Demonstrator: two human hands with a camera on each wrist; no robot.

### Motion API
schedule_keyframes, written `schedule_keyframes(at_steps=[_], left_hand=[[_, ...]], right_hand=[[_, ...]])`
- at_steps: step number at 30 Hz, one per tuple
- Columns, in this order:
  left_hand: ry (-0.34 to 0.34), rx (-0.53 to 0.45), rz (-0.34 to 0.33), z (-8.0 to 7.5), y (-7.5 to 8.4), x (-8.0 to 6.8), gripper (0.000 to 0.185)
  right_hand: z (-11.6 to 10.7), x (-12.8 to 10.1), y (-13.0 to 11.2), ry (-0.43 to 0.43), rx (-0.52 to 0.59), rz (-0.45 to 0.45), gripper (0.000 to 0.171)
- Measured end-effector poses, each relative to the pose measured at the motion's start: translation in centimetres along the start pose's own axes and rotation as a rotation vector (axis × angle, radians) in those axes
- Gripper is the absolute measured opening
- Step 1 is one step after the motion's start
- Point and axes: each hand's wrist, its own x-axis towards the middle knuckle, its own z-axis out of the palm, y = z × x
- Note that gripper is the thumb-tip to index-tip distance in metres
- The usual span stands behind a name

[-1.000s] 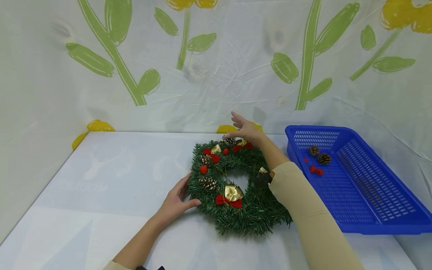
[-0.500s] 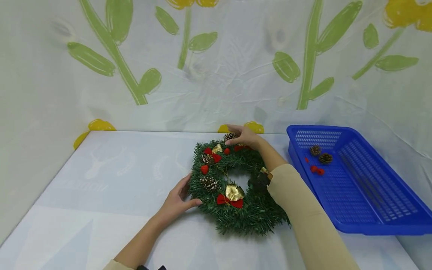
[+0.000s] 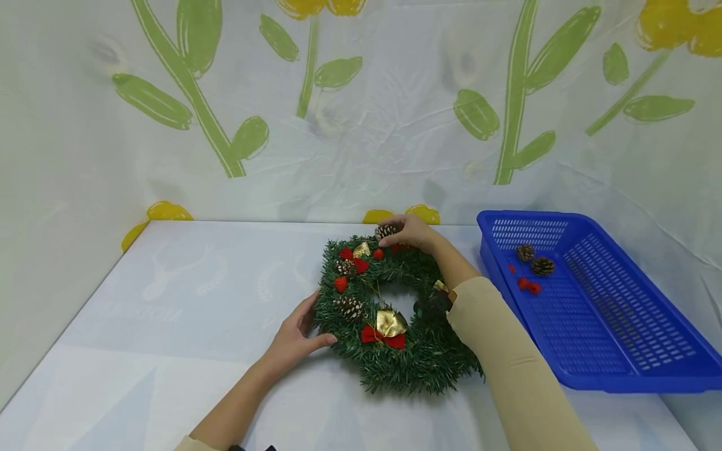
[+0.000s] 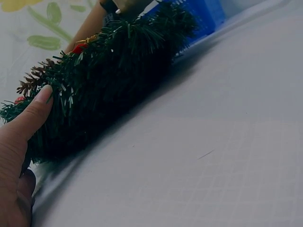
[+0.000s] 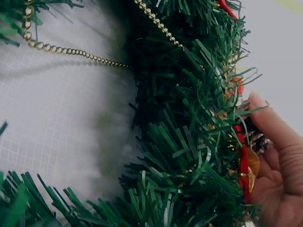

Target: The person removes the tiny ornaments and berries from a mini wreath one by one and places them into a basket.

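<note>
A green wreath [image 3: 417,360] with red bows, gold bows and pine cones lies flat on the white table [image 3: 186,294]. My left hand [image 3: 304,329] grips its left rim, and in the left wrist view the thumb [image 4: 29,117] presses against the needles of the wreath [image 4: 113,75]. My right hand [image 3: 402,232] reaches over the wreath to its far side, where the fingers pinch a pine cone [image 3: 385,231]. In the right wrist view the fingers [image 5: 277,142] curl beside that pine cone [image 5: 258,140], a red and gold bow and the wreath [image 5: 189,123].
A blue plastic basket [image 3: 620,379] stands at the right of the table, holding two pine cones [image 3: 541,265] and red berries [image 3: 529,285]. A cloth backdrop printed with flowers closes the back and both sides. A gold bead string [image 5: 71,51] crosses the wreath's hole.
My right hand, open above the wreath's far side a second ago, has come down and closed its fingers on the pine cone there. The left hand and the wreath have stayed put.
</note>
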Motion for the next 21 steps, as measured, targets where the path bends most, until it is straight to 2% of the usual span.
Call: schedule_keyframes(at_steps=[10,16,21], left_hand=[[0.002,-0.001,0.052,0.1,-0.1,0.2,0.091],[0.003,0.019,0.028,0.1,-0.2,0.2,0.092],[0.008,0.024,0.016,0.0,-0.3,0.1,0.091]], right_hand=[[-1.4,-1.3,-0.9,0.02,-0.008,-0.022,0.057],[-2.5,-3.1,-1.9,-0.007,0.023,-0.062,0.056],[-2.9,-4.0,-2.9,-0.008,0.061,-0.057,0.058]])
